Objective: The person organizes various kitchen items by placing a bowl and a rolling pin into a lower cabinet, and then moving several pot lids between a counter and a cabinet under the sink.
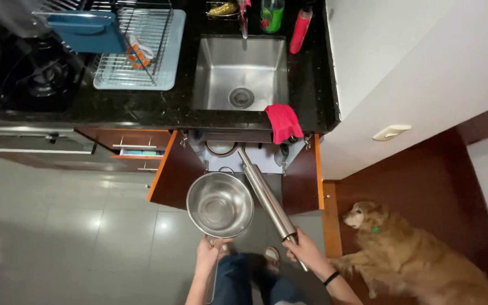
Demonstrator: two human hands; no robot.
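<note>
Black stone counter (312, 85) bears a dish rack (136, 48) and red cloth (282, 121)

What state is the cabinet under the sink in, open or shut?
Open: both cabinet doors swing outward, showing the shelf inside below the sink.

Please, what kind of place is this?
Most likely a home kitchen: a square steel sink in a black stone counter, a gas stove, and a wire dish rack.
</note>
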